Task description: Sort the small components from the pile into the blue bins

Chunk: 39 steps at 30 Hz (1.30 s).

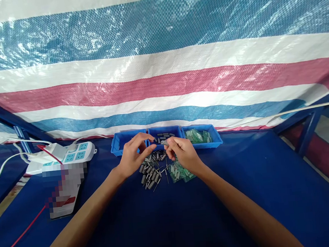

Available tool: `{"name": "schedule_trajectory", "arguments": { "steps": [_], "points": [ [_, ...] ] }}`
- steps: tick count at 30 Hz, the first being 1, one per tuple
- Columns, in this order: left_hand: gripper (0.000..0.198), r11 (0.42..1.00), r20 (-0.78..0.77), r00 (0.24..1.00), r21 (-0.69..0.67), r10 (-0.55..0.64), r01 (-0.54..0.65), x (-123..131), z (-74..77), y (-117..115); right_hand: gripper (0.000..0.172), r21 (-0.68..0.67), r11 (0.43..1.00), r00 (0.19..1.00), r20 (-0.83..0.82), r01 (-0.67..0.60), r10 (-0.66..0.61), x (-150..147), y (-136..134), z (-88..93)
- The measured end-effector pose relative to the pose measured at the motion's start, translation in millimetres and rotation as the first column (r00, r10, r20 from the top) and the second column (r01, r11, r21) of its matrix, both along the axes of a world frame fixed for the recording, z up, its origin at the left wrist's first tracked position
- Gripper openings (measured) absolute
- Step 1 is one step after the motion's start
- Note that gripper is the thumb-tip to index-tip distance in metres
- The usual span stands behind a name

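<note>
My left hand (134, 155) is over the front of the left and middle bins, thumb and index finger curved with a gap between their tips. A small dark piece shows at that gap; I cannot tell whether it is held or lies behind. My right hand (183, 152) pinches a small grey metal part (164, 142) between thumb and fingers, just right of the left fingertips. Below the hands lies a loose pile of small grey cylindrical parts with thin pins (150, 175). Beside it are green-tinted clear plastic bags (176, 172) with small pale pieces inside.
Three blue bins stand in a row: the left bin (116, 145), the middle bin (178, 130) with grey parts, and the right bin (216, 138) with green bags (197, 136). Leftward are a power strip (81, 151), cables and a partly blurred flat object (64, 212). A striped sheet (161, 87) hangs behind.
</note>
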<state>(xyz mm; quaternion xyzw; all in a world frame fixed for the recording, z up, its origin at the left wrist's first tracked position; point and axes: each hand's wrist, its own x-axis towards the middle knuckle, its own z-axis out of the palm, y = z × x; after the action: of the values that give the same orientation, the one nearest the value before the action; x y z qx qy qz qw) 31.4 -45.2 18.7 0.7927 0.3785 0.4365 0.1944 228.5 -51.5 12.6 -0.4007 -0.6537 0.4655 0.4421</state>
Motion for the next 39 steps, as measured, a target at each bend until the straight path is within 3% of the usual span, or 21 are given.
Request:
{"name": "schedule_trajectory", "arguments": {
  "steps": [7,10,15,20,24,27,34,39],
  "points": [
    [0.018,0.981,-0.285,0.955,0.144,-0.086,0.131,6.5,-5.6,-3.8,0.044,0.191,0.980,0.966,0.258,-0.052,0.001,-4.2,-3.9,-4.1],
    [0.020,0.985,-0.295,0.955,0.150,-0.039,0.086,6.8,-7.9,-2.9,0.046,0.239,0.970,0.955,0.296,-0.036,-0.038,-2.1,-3.5,-2.4],
    [0.042,0.997,-0.147,0.987,-0.028,0.071,-0.076,10.0,-7.5,-4.7,0.021,0.305,0.950,0.950,0.310,-0.061,-0.038,0.5,-4.0,2.5],
    [0.046,0.986,-0.082,0.997,-0.166,0.015,-0.028,15.2,-8.7,-7.1,0.020,0.370,0.921,0.922,0.385,-0.122,-0.033,-2.4,-4.4,-3.2],
    [0.046,0.988,-0.042,0.999,-0.156,-0.013,0.006,14.0,-7.0,-7.9,0.023,0.406,0.908,0.920,0.386,-0.104,-0.067,-1.8,-3.6,-2.2],
    [0.027,0.991,-0.002,1.000,-0.131,-0.003,0.003,11.6,-4.4,-8.0,0.035,0.345,0.937,0.940,0.335,-0.052,-0.071,0.2,-3.2,1.4],
    [0.014,0.996,0.043,0.999,0.086,-0.030,0.027,11.3,-6.6,-8.6,0.042,0.199,0.978,0.962,0.275,-0.062,0.005,0.2,-4.4,0.3],
    [0.016,1.000,0.125,0.992,0.029,0.008,-0.011,14.7,-9.9,-12.7,0.045,0.214,0.973,0.951,0.308,-0.083,0.014,-2.1,-3.1,-4.2]
  ]
}}
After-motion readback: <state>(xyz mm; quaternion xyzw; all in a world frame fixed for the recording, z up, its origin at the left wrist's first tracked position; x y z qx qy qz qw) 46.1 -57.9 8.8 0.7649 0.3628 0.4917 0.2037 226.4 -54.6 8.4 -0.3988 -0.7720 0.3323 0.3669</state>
